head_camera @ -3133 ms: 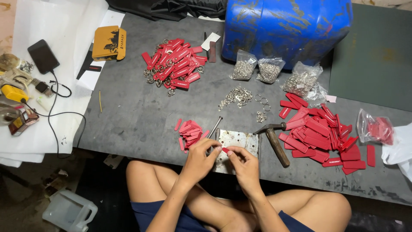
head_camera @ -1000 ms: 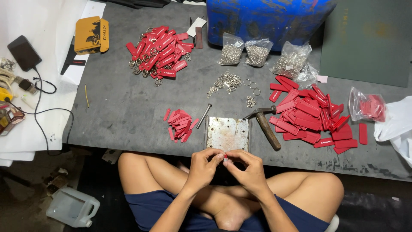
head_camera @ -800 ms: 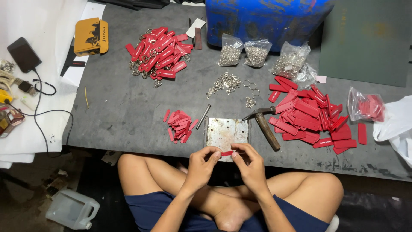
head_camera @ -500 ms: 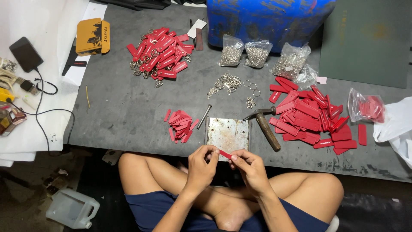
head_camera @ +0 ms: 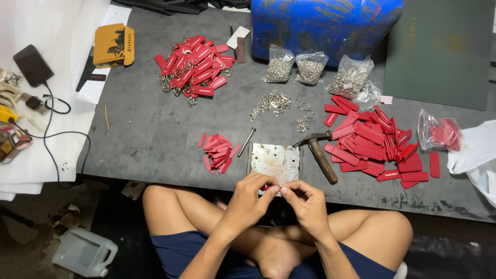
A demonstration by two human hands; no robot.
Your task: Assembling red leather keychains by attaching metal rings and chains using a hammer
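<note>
Left hand point(head_camera: 251, 192) and right hand point(head_camera: 306, 199) meet fingertip to fingertip just off near edge of grey work board point(head_camera: 144, 129), over crossed legs. Both pinch small red tag point(head_camera: 265, 188), mostly hidden between fingers. Steel plate point(head_camera: 275, 160) at near edge, just beyond hands. Hammer point(head_camera: 320, 154) beside plate's right side; metal punch point(head_camera: 246, 142) at its left. Loose red tags point(head_camera: 374, 142) heaped right; small tag pile point(head_camera: 219, 152) left of punch.

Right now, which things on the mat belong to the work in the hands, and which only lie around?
In use: left hand, right hand, red tag, metal plate, hammer, loose red tags, rings.

Lying about: phone, yellow box, plastic jug.
</note>
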